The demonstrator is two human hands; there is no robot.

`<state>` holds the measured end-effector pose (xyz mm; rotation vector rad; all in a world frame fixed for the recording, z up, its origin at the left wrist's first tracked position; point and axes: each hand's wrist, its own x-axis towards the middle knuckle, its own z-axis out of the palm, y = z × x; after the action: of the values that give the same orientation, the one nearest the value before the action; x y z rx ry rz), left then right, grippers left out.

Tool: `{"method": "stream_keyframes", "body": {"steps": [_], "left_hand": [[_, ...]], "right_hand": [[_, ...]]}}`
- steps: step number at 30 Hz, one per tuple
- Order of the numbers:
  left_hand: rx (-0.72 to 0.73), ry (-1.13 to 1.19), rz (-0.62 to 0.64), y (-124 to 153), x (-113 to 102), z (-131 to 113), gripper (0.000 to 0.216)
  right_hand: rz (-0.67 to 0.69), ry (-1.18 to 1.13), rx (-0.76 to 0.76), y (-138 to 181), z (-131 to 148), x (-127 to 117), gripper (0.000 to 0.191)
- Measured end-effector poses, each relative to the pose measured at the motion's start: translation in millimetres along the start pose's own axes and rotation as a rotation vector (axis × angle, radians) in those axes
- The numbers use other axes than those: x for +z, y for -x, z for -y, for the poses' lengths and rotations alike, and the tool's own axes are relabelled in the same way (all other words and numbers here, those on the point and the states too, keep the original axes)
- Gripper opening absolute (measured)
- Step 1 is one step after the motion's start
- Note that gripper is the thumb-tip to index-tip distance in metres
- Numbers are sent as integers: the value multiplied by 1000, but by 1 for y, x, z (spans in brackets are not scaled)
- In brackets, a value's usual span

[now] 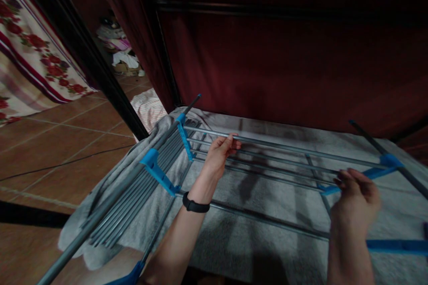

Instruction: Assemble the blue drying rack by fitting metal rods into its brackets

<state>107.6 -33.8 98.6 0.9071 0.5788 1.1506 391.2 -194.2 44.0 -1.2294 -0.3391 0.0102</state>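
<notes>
A partly assembled rack of grey metal tubes and blue plastic brackets stands over a grey blanket. My left hand (pixel 220 152), with a black wristband (pixel 195 205), is closed around the top cross tube (pixel 284 144) near its left end. My right hand (pixel 356 200) is closed at the right end of a lower cross tube (pixel 287 160), beside the right blue bracket (pixel 384 167); its fingertips are partly shaded. On the left, the cross tubes meet a blue bracket (pixel 185 138) fixed on a long side tube (pixel 123 187). Nearer to me is another blue bracket (pixel 158 173).
Several loose grey tubes (pixel 133 205) lie side by side on the grey blanket (pixel 250 240), left of the rack. A dark red panel (pixel 284 71) rises behind. Black posts (pixel 83 53), a tiled floor (pixel 76 138) with a cable, and a floral cloth (pixel 40 49) are at left.
</notes>
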Motion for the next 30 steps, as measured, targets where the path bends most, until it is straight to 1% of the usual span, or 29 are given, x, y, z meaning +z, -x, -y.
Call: {"method": "stream_keyframes", "body": {"steps": [1,4,7,9,13,17,19,22,24,27,30], "left_hand": [[-2,2,4,-1,0,0,39],[-6,3,-2,-3,-2,1,39],[-15,2,-23,-5,-4,5,38],[-19,3,-38,-5,-5,8,37],[-25,12,-61,-4,-7,14,37],[-22,15,-79,-1,-6,14,37],[-17,6,-76,0,-5,12,36],[-3,-16,-56,1,-2,8,37],[6,-33,-50,2,-2,7,38],[8,-84,-61,3,-6,4,39],[3,-178,-78,6,-17,-3,39]], "right_hand": [[62,-57,64,11,7,9,28],[292,-173,253,40,24,34,28],[417,-211,350,60,36,52,29],[460,-229,382,66,40,60,30],[480,-278,459,65,42,68,26],[452,-333,550,61,38,74,22],[468,-373,553,62,37,77,26],[533,-414,541,67,36,84,33],[545,-430,539,71,35,89,35],[486,-458,520,75,31,95,32],[409,-468,482,76,28,100,28]]}}
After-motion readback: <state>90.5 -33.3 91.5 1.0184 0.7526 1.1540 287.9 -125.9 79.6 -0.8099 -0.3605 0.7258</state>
